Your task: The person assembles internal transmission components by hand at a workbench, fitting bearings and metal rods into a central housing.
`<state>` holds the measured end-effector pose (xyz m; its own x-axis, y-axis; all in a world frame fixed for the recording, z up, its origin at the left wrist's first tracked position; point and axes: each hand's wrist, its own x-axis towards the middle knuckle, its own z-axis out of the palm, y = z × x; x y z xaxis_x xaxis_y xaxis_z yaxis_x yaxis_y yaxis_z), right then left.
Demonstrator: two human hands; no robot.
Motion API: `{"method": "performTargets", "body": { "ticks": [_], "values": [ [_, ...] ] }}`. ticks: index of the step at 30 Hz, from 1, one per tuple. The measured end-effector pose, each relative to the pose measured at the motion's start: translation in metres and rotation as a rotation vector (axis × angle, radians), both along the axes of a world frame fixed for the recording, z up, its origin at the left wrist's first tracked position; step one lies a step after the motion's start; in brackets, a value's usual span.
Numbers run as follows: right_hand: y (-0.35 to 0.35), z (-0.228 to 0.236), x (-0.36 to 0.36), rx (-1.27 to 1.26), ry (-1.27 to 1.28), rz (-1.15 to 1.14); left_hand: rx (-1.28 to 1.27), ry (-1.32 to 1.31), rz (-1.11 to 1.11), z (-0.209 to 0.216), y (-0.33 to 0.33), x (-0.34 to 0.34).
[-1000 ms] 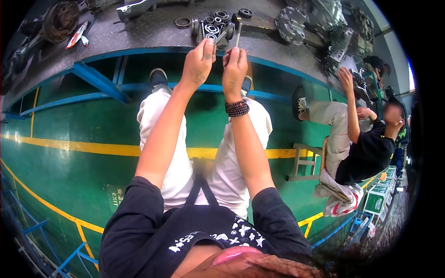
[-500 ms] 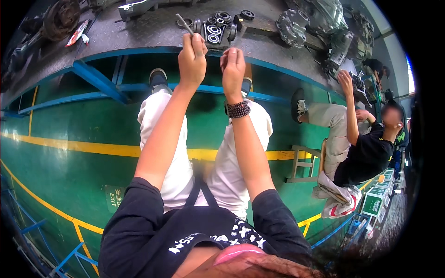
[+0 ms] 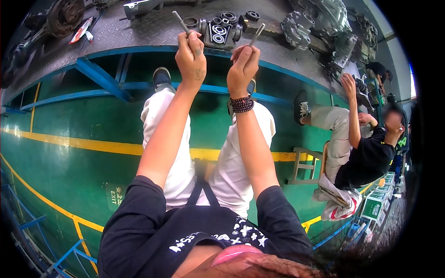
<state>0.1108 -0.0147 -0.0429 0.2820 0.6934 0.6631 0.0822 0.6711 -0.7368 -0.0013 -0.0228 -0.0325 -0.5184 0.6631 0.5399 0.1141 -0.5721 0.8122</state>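
My left hand (image 3: 190, 56) is closed round a thin metal rod (image 3: 180, 21), whose upper end sticks out above the fingers and leans to the left. A second, similar metal rod (image 3: 257, 34) is pinched in my right hand (image 3: 243, 65) and tilts up to the right. Both hands are raised at the near edge of the workbench, apart from each other. Just beyond and between them sits a group of steel bearings and ring parts (image 3: 219, 30). The lower ends of the rods are hidden in my fingers.
The metal-topped workbench (image 3: 139, 28) has a blue frame. A loose bearing (image 3: 252, 15) lies behind the group, and cast gearbox housings (image 3: 296, 28) stand to the right. At far left are a rusty hub (image 3: 65, 18) and a packet (image 3: 81, 30). A seated co-worker (image 3: 366, 148) works at right.
My right hand has shifted slightly right, and its rod, blurred before, now shows clearly. The left rod now shows more of its length above the fingers. The view has shifted a little.
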Motion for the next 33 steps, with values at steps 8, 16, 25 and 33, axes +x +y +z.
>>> {"method": "performTargets", "body": {
  "ticks": [8,16,25,33],
  "values": [
    [0.017,-0.026,-0.007,-0.506,-0.185,0.258,-0.148,0.182,0.001,0.0,0.0,-0.003],
    [-0.006,0.004,-0.006,-0.192,0.153,0.163,-0.076,0.157,0.03,-0.005,-0.004,0.007],
    [0.0,-0.006,0.006,-0.205,0.147,0.033,-0.705,0.563,-0.154,-0.042,0.017,0.018],
    [0.0,-0.005,0.001,-0.159,-0.172,-0.057,0.1,0.041,-0.08,-0.012,-0.014,0.018]
  ]
}}
